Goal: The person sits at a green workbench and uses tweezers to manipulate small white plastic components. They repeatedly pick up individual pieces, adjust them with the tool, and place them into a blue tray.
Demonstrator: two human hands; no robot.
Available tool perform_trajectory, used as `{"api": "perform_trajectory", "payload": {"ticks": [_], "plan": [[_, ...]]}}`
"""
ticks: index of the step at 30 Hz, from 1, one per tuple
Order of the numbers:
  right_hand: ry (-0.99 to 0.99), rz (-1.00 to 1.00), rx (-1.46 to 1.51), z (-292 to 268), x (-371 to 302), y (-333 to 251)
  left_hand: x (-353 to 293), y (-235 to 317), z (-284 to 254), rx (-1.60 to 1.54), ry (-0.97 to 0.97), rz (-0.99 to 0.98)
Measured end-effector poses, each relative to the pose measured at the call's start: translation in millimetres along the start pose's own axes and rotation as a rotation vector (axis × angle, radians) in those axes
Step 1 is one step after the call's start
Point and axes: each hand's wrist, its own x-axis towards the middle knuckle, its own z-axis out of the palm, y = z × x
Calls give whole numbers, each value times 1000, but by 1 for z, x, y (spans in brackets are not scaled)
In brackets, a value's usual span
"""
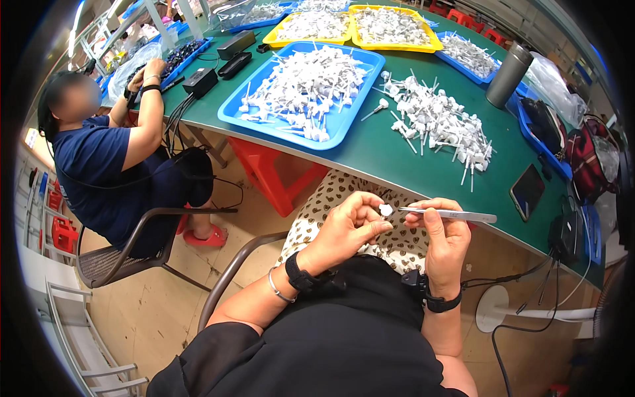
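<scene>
Above my lap, my left hand (360, 221) pinches a small white plastic part (385, 209) between thumb and fingers. My right hand (440, 228) grips a pair of metal tweezers (463, 216), their tips pointing left, close to the white part. Whether the tips touch it I cannot tell. Beyond my hands, on the green table (357, 162), lies a loose heap of similar white parts with thin stems (440, 119). To its left, a blue tray (231, 109) holds a big pile of the same parts.
Yellow trays (397, 47) of white parts stand farther back. A grey bottle (509, 76) and a phone (527, 192) are on the right. A co-worker (99, 152) sits at the left, hands raised over a tray of dark pieces. A red stool (271, 172) stands under the table; cables hang at the right.
</scene>
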Motion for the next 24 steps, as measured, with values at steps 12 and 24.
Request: {"api": "perform_trajectory", "payload": {"ticks": [12,24], "plan": [[9,7,11,0,1,1,0,5,2,189,33,132],[17,2,1,-3,2,1,8,13,-1,196,153,233]]}}
